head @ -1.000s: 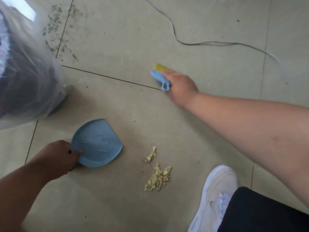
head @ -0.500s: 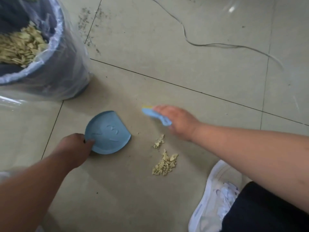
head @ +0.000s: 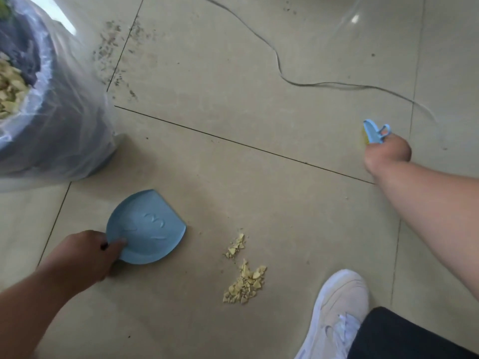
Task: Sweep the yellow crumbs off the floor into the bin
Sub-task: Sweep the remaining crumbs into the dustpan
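Note:
A small heap of yellow crumbs (head: 245,282) lies on the beige tiled floor, with a smaller cluster just above it. To their left a blue dustpan (head: 150,226) rests flat on the floor, its straight edge facing the crumbs; my left hand (head: 83,255) grips its rear rim. My right hand (head: 387,154) is far off to the upper right, closed on a small blue hand brush (head: 373,134) with yellow bristles. The bin (head: 64,125), lined with a clear plastic bag, stands at the upper left and holds more yellow crumbs.
A thin grey cable (head: 282,76) snakes across the floor at the back. Dark specks of dirt (head: 114,55) mark the tile by the bin. My white shoe (head: 337,314) and dark trouser leg sit at the lower right, close to the crumbs.
My right hand with the brush has swung from just above the crumbs out to the far right. The dustpan and my left hand stay beside the heap.

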`<act>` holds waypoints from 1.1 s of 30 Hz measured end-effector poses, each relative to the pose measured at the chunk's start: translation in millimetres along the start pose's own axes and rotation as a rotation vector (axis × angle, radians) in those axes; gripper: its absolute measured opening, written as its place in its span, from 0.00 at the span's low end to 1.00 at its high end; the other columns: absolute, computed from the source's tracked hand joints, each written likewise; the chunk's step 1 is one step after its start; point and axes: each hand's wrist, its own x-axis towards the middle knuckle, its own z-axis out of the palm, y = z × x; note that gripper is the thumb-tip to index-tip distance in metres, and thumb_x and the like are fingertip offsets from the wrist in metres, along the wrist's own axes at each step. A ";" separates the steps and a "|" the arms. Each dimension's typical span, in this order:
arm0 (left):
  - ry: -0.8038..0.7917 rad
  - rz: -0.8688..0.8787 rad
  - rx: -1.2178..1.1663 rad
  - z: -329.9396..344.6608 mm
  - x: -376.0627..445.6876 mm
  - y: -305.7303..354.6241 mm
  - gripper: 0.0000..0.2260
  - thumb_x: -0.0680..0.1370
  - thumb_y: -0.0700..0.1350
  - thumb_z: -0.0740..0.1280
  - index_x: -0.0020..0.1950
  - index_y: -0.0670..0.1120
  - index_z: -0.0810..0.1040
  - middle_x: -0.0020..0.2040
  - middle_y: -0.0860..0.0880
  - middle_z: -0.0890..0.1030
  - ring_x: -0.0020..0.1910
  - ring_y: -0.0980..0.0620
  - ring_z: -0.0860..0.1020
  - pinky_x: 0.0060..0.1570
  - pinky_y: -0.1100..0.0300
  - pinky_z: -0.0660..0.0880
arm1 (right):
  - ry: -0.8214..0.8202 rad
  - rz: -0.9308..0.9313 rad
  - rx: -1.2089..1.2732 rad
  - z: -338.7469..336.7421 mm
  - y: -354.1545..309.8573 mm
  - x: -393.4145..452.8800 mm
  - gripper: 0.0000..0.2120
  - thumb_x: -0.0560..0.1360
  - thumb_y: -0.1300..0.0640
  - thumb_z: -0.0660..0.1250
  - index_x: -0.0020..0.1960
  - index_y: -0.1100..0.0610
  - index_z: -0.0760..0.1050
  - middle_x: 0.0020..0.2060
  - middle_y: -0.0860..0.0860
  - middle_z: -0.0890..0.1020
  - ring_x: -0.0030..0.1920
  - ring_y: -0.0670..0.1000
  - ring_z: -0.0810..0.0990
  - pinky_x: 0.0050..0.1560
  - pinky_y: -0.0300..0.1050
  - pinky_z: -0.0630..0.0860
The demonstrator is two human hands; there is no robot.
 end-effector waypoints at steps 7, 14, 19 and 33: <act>-0.023 0.005 -0.018 -18.5 12.1 23.8 0.25 0.83 0.59 0.64 0.31 0.47 0.84 0.24 0.51 0.83 0.30 0.51 0.84 0.38 0.56 0.81 | -0.126 -0.413 0.022 51.2 -58.6 -44.9 0.21 0.76 0.65 0.61 0.66 0.56 0.79 0.56 0.62 0.80 0.57 0.62 0.79 0.57 0.45 0.72; 0.084 0.041 -0.028 -25.4 11.0 43.7 0.18 0.82 0.56 0.65 0.41 0.45 0.83 0.38 0.44 0.83 0.40 0.44 0.80 0.40 0.54 0.74 | -0.653 -0.982 0.032 83.6 -95.7 -221.1 0.26 0.72 0.55 0.60 0.69 0.53 0.78 0.67 0.56 0.78 0.65 0.59 0.78 0.66 0.52 0.75; 0.109 0.014 0.062 -7.3 -13.6 31.4 0.15 0.80 0.57 0.63 0.48 0.46 0.79 0.47 0.43 0.80 0.45 0.42 0.77 0.44 0.54 0.74 | -0.805 -1.297 -0.174 71.5 -63.2 -277.5 0.22 0.77 0.60 0.66 0.70 0.52 0.78 0.69 0.53 0.79 0.66 0.58 0.78 0.67 0.53 0.74; 0.023 0.115 0.185 -0.2 -46.5 3.9 0.14 0.78 0.56 0.62 0.37 0.49 0.74 0.38 0.47 0.76 0.38 0.45 0.77 0.40 0.56 0.73 | -0.557 -0.927 -0.020 48.0 -17.3 -274.8 0.25 0.73 0.69 0.65 0.67 0.54 0.81 0.62 0.56 0.84 0.63 0.59 0.81 0.64 0.55 0.76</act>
